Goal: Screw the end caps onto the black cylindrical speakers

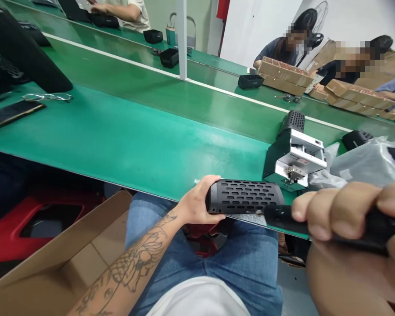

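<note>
My left hand (197, 202) grips the left end of a black perforated speaker (245, 196), held level at the near edge of the green table (134, 140). My right hand (345, 215) is closed around a black screwdriver (283, 215), close to the camera. The tool's tip touches the lower right end of the speaker. My tattooed left forearm reaches up from the bottom of the view.
A black and white fixture with another speaker (294, 151) stands just behind. Grey plastic bags (365, 164) lie to its right. A phone (11, 114) and glasses (48, 97) rest at the left. An open cardboard box (52, 267) sits below. Other people work beyond at cardboard trays (285, 74).
</note>
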Demonstrator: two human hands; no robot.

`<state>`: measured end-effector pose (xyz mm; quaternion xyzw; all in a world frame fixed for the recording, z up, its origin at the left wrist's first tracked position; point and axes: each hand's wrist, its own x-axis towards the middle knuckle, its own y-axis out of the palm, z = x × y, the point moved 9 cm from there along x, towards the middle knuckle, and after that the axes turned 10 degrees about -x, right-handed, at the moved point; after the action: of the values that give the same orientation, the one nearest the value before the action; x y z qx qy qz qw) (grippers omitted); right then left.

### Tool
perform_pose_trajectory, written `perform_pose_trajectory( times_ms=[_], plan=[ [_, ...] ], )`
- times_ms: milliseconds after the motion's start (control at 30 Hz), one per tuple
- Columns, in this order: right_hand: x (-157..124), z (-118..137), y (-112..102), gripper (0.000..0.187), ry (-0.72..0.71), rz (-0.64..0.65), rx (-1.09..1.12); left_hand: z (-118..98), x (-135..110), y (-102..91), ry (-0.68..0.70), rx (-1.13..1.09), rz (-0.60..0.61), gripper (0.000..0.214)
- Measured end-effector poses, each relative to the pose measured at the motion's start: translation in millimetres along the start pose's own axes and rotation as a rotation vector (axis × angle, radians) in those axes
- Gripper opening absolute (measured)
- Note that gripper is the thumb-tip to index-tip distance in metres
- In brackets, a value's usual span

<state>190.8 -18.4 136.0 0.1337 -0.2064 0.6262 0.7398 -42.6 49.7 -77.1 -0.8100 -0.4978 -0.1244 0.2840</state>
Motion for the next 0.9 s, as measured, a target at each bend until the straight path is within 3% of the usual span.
perform_pose_trajectory(
  times_ms=[133, 233, 433, 633, 900],
  plan=[
    [-5.3, -5.9, 62.9, 0.02, -0.011, 0.217, 0.181, 2.6, -0.1, 2.6, -0.014, -0.021, 0.006, 0.12],
    [1.8, -16.6, 87.5, 0.02, -0.047, 0.273, 0.205, 2.0, -0.1, 2.5, -0.021, -0.029, -0.005, 0.121],
    [8.5, -35.4, 102.6, 0.022, -0.042, 0.279, 0.164, -2.0, 0.2, 1.5, 0.003, -0.041, -0.023, 0.119],
    [5.5, -42.3, 115.5, 0.02, -0.01, 0.387, 0.186, -0.2, 2.8, 2.7, -0.01, -0.026, -0.015, 0.12],
    [8.0, -40.4, 122.4, 0.023, -0.025, 0.413, 0.13, -7.2, 2.1, 1.3, -0.027, 0.018, -0.021, 0.124]
  ],
)
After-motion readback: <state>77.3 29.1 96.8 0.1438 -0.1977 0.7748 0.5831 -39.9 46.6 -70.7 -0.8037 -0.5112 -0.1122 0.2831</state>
